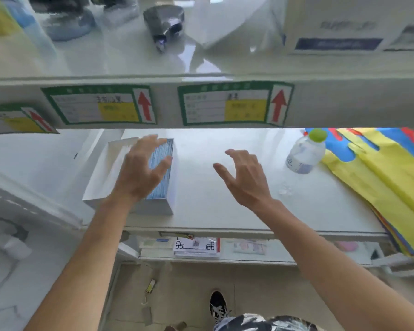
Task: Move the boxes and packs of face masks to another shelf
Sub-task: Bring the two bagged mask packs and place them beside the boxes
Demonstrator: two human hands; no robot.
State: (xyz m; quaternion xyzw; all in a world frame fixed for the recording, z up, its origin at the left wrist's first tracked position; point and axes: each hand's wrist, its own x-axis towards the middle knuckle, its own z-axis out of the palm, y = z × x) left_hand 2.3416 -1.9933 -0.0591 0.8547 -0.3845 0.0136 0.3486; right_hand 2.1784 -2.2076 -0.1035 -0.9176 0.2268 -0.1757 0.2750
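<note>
A: Where is the open box of face masks point(164, 180)?
B: On the left part of the white middle shelf point(225, 199), its flap folded out to the left, the blue masks showing along the right side.
A: And the hands?
B: The left hand point(142, 168) is over the box with fingers spread and only loosely bent. Whether it touches the masks I cannot tell. The right hand point(244, 177) hangs above bare shelf just right of the box, fingers spread wide, gripping nothing.
A: What else is around?
B: A water bottle point(305, 152) with a green cap stands farther right, beside a pile of yellow, blue and red bags point(380, 173). On the upper shelf's edge are green-framed labels point(234, 103) with red arrows. A roll of tape point(164, 20) and a white carton point(344, 25) sit above.
</note>
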